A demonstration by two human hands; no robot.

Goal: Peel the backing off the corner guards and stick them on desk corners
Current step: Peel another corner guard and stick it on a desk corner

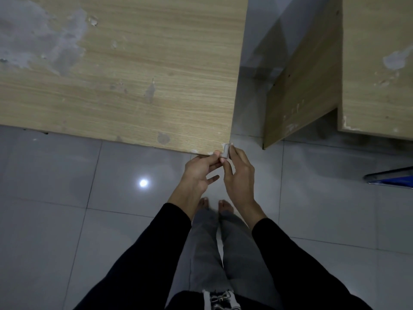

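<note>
So we had the small pale grey corner guard [225,152] pinched from both sides, left hand [201,173] and right hand [240,175] fingertips curled on it, just at the near right corner of the light wooden desk [138,86], right hand closer

**Dim indoor view, wide-angle, one glare spot**

- Overall: low light, cool grey cast, weak contrast.
- Source: light from above, shown as a small round white reflection [143,183] on the glossy floor [67,220].
- Surface [111,86]: evenly lit, matte, grain readable.
- Shadows: soft, darkest in the gap under the second desk [375,63] at right.
- Black sleeves [145,265]: almost no detail.
- Focus: left hand [197,173] and right hand [240,175] slightly soft. The corner guard [225,152] they pinch is a pale smear, edges unclear.
- Distortion: desk edges slant and tile joints bow toward the frame borders.
</note>
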